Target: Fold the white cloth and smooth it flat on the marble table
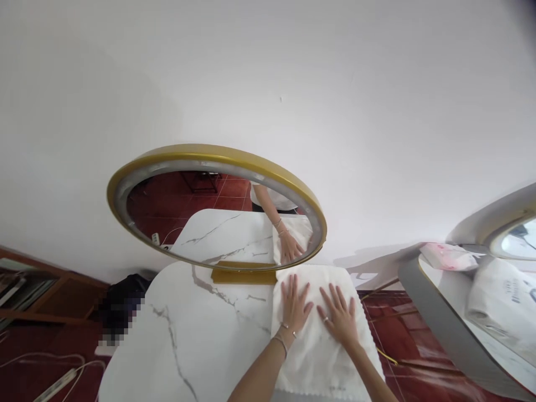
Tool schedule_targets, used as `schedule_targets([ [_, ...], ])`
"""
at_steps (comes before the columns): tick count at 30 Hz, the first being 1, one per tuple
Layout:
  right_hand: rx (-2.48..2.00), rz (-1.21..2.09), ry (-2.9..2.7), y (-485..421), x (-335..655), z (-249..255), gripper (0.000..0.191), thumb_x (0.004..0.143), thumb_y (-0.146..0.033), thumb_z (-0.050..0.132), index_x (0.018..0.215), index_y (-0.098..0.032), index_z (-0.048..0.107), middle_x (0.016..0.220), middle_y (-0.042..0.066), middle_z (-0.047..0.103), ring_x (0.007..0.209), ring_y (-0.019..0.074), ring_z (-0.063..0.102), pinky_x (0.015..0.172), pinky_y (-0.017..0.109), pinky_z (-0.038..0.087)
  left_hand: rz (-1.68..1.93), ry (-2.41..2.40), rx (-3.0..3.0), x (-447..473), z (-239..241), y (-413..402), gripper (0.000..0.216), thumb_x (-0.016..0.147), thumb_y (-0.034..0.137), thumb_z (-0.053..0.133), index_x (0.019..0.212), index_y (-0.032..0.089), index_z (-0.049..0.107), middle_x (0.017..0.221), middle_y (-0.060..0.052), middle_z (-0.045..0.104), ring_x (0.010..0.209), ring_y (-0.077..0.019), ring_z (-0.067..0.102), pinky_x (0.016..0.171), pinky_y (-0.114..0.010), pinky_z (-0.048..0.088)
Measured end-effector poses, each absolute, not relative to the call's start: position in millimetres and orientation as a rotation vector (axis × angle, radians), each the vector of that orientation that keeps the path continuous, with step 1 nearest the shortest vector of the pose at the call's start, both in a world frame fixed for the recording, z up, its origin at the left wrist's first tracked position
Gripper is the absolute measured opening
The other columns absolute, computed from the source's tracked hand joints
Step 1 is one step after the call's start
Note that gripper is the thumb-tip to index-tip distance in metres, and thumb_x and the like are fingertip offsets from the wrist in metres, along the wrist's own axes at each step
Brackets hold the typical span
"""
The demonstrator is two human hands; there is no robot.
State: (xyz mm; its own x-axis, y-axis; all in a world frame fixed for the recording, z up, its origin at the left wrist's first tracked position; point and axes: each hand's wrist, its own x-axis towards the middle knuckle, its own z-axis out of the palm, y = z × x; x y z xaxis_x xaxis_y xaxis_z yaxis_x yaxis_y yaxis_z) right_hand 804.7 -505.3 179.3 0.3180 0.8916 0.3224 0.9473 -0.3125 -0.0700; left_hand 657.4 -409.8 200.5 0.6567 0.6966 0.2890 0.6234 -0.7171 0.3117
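Note:
A white cloth (pixel 318 352) with a scalloped edge lies spread over the right end of the marble-patterned table (pixel 201 340). My left hand (pixel 294 307) rests flat on its upper left part, fingers spread, with bracelets at the wrist. To the right, my right hand (pixel 341 318) also presses flat on the cloth, fingers apart and a ring on one of them. Neither hand grasps anything. Small faint creases show in the cloth around the hands.
A gold-framed oval mirror (pixel 218 149) stands on a gold base (pixel 245 274) at the table's back, against the wall. To the right, a second table (pixel 439 318) carries a pink-and-white tissue pack (pixel 448 257) and a white printed bag (pixel 505 298). A power strip (pixel 56 385) lies lower left.

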Motion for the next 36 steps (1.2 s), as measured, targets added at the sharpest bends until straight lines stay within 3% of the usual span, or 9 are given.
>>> schedule_targets([
  [6, -2.288, -0.352, -1.405, -533.3, 783.9, 169.8, 0.062, 0.091, -0.058, 0.023, 0.135, -0.023, 0.05, 0.143, 0.013, 0.04, 0.133, 0.032, 0.033, 0.107, 0.057, 0.023, 0.514, 0.95, 2.657, 604.2, 211.9, -473.9, 0.061, 0.09, 0.047, 0.045, 0.146, 0.036, 0.023, 0.158, -0.003, 0.009, 0.144, -0.0286, 0.016, 0.113, -0.059, 0.021],
  [11, -2.327, -0.302, -1.403, -580.3, 742.4, 162.4, 0.069, 0.088, -0.064, 0.017, 0.15, -0.033, 0.015, 0.15, 0.012, 0.029, 0.135, 0.0386, 0.029, 0.098, 0.072, 0.02, 0.43, 0.932, 2.613, 565.3, 223.5, -503.6, 0.064, 0.089, 0.049, 0.045, 0.147, 0.039, 0.02, 0.157, -0.001, 0.013, 0.144, -0.0277, 0.014, 0.113, -0.059, 0.022],
  [13, -2.362, -0.297, -1.389, -587.1, 734.0, 161.9, 0.071, 0.086, -0.067, 0.015, 0.15, -0.037, 0.009, 0.149, 0.013, 0.029, 0.133, 0.0407, 0.03, 0.093, 0.076, 0.019, 0.443, 0.912, 2.611, 560.7, 225.7, -504.9, 0.064, 0.088, 0.049, 0.047, 0.146, 0.038, 0.021, 0.157, 0.0, 0.012, 0.144, -0.0274, 0.014, 0.113, -0.058, 0.022],
  [18, -2.483, -0.303, -1.239, -564.1, 733.6, 165.2, 0.079, 0.08, -0.076, 0.018, 0.144, -0.033, 0.035, 0.118, 0.016, 0.053, 0.108, 0.0399, 0.049, 0.09, 0.071, 0.028, 0.525, 0.905, 2.618, 548.1, 223.1, -497.3, 0.061, 0.088, 0.051, 0.046, 0.145, 0.038, 0.027, 0.157, 0.001, 0.012, 0.143, -0.0267, 0.019, 0.113, -0.055, 0.024],
  [21, -2.491, -0.273, -1.266, -535.4, 723.2, 167.3, 0.081, 0.08, -0.078, 0.015, 0.135, -0.029, 0.049, 0.098, 0.013, 0.056, 0.096, 0.0348, 0.052, 0.091, 0.067, 0.03, 0.605, 0.989, 2.624, 527.0, 218.0, -484.2, 0.058, 0.088, 0.052, 0.047, 0.142, 0.04, 0.031, 0.156, 0.003, 0.017, 0.142, -0.0261, 0.023, 0.114, -0.054, 0.024],
  [25, -2.332, -0.374, -1.402, -493.2, 670.9, 167.6, 0.077, 0.088, -0.068, 0.014, 0.134, -0.018, 0.049, 0.118, 0.018, 0.05, 0.116, 0.0356, 0.045, 0.101, 0.062, 0.026, 0.605, 1.074, 2.634, 473.7, 214.3, -453.7, 0.056, 0.087, 0.052, 0.048, 0.141, 0.041, 0.034, 0.154, 0.003, 0.025, 0.141, -0.025, 0.025, 0.114, -0.053, 0.025],
  [29, -2.131, -0.384, -1.566, -450.1, 594.5, 169.2, 0.065, 0.095, -0.051, 0.02, 0.149, -0.015, 0.02, 0.146, 0.017, 0.031, 0.138, 0.0317, 0.025, 0.109, 0.054, 0.024, 0.576, 1.132, 2.662, 402.4, 214.9, -420.6, 0.059, 0.086, 0.051, 0.05, 0.141, 0.039, 0.034, 0.154, 0.002, 0.027, 0.14, -0.026, 0.028, 0.114, -0.052, 0.023],
  [31, -2.088, -0.353, -1.64, -428.8, 558.5, 171.1, 0.062, 0.096, -0.046, 0.022, 0.151, -0.018, 0.011, 0.151, 0.013, 0.027, 0.14, 0.0293, 0.021, 0.11, 0.052, 0.023, 0.56, 1.179, 2.656, 373.0, 214.3, -405.0, 0.058, 0.086, 0.052, 0.05, 0.141, 0.038, 0.036, 0.153, 0.002, 0.029, 0.139, -0.0261, 0.031, 0.114, -0.051, 0.023],
  [36, -2.082, -0.3, -1.689, -380.1, 483.5, 174.9, 0.061, 0.096, -0.035, 0.026, 0.151, -0.02, 0.004, 0.152, 0.011, 0.025, 0.142, 0.0266, 0.019, 0.112, 0.051, 0.02, 0.661, 1.658, 2.346, 342.2, 208.7, -348.9, 0.047, 0.094, 0.039, 0.037, 0.14, 0.029, 0.039, 0.141, -0.004, 0.047, 0.132, -0.022, 0.04, 0.11, -0.045, 0.033],
])
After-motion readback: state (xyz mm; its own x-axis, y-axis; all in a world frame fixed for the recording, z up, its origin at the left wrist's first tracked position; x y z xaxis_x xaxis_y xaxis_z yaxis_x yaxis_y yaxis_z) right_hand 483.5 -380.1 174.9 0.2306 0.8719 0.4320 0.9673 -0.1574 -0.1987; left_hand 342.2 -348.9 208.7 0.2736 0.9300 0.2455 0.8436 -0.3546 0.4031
